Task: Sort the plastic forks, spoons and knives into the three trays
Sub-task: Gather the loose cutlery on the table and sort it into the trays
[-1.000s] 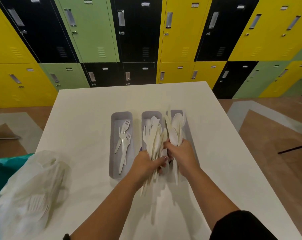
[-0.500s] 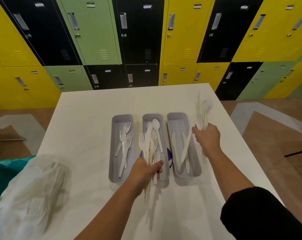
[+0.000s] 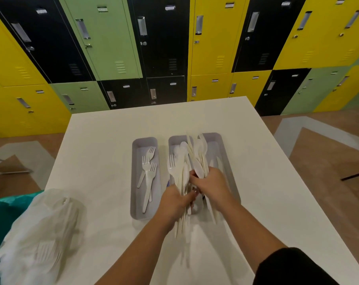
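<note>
Three grey trays stand side by side on the white table. The left tray [image 3: 135, 153] holds three white forks [image 3: 148, 173]. The middle tray [image 3: 172, 140] holds spoons, mostly hidden by my hands. Inside the right tray [image 3: 222, 145] lie knives, partly hidden. My left hand [image 3: 175, 202] is closed around a bundle of mixed white cutlery [image 3: 179, 175] held upright over the middle tray. My right hand [image 3: 212, 185] grips a second, smaller bunch of cutlery [image 3: 199, 155] and touches the left-hand bundle.
A clear plastic bag [image 3: 40, 233] with more white cutlery lies at the table's near-left corner, over a teal bag [image 3: 3, 204]. Coloured lockers stand beyond the table's far edge. Brown floor lies on both sides.
My right hand, out over the table right of the trays half a second ago, has come back left to the bundle in my left hand. The left hand stayed over the middle tray.
</note>
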{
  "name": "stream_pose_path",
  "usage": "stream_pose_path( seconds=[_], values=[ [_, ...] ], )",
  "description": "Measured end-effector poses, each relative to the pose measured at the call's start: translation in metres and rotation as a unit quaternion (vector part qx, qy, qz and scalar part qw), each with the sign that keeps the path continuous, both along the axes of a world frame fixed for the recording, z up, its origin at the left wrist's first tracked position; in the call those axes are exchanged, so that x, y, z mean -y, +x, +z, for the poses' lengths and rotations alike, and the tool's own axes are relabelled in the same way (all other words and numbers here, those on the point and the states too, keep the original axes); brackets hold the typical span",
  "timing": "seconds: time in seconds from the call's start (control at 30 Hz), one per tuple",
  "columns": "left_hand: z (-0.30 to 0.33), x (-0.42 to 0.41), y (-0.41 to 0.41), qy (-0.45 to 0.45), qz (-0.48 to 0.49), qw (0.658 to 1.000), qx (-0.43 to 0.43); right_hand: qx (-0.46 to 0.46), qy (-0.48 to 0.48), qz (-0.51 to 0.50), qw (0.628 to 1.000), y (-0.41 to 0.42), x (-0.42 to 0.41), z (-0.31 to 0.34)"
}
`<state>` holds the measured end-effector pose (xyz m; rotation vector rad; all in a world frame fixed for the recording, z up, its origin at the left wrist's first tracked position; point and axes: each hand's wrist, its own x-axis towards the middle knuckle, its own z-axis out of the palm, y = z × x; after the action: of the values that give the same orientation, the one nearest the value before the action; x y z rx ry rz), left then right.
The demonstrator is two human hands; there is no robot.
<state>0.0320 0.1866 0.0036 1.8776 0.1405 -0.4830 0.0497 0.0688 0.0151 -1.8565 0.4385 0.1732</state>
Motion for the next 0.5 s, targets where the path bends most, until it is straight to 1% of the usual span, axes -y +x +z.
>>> stream_pose_path(
  seconds=[0.07,0.17,0.3,0.4,0.5],
  values=[
    [-0.0004,-0.0018,-0.0012,0.011,-0.011,1.0,0.008,-0.018,0.02,-0.016,0.999,0.0,0.0012,-0.001],
    [0.0001,-0.003,-0.0043,-0.002,-0.027,1.0,0.008,-0.025,0.058,-0.041,0.997,0.0022,0.0073,0.0038],
    [0.0015,0.0006,-0.0031,0.011,-0.019,0.999,0.041,-0.033,0.05,-0.019,0.998,-0.0004,0.0086,0.0088],
    [0.0021,0.0026,0.001,0.038,-0.036,0.997,0.062,-0.032,0.043,-0.006,0.999,-0.0036,0.0054,0.0066],
    [0.0006,0.004,0.0017,0.026,-0.043,0.997,0.058,-0.025,0.044,-0.022,0.998,-0.0016,0.0071,0.0042]
  ],
)
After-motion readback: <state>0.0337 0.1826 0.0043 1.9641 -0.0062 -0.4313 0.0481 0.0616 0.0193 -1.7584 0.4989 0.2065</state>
